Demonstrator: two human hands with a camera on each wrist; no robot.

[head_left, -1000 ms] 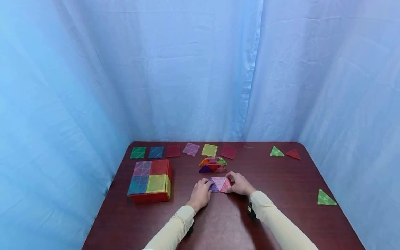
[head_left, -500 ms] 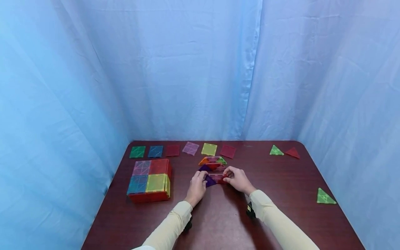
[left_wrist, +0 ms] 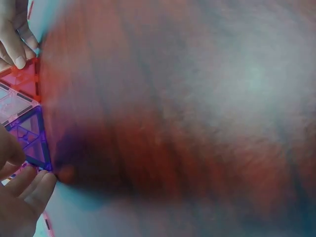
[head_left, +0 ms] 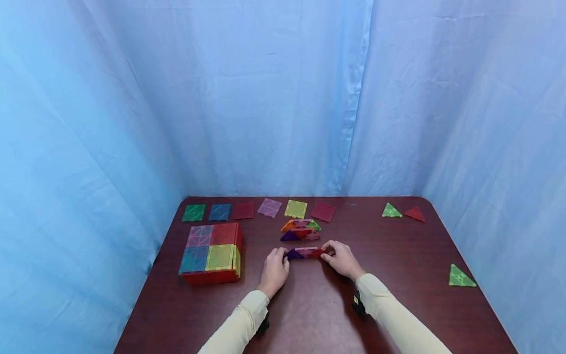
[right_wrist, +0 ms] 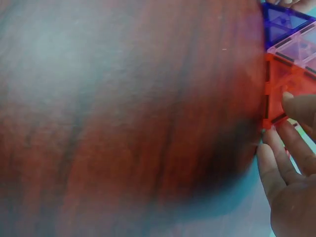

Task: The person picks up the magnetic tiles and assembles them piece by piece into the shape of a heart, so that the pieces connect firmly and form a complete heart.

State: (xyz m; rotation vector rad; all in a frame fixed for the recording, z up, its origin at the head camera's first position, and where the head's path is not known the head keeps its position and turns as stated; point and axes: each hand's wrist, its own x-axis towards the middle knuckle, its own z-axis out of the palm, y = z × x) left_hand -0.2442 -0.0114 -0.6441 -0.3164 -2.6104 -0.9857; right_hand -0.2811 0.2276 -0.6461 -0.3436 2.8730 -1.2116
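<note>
Three triangular magnetic tiles, joined edge to edge, stand upright as a strip on the table. Purple is at the left end, pink in the middle, red at the right end. With thumb and fingers my left hand pinches the purple tile's outer end. The red tile's outer end is pinched by my right hand, its thumb on the near face. Just behind stands a similar purple, red and pink strip. Farther back is an orange, pink and green strip.
A block of square tiles stands left of my left hand. Several loose squares, among them a yellow tile, line the back edge. To the right lie two green triangles and a red triangle, one green near the right edge.
The joined purple, pink and red triangles lay flat a second ago. Both hands have tipped them up, and they now stand on edge behind the hands' earlier spot.
</note>
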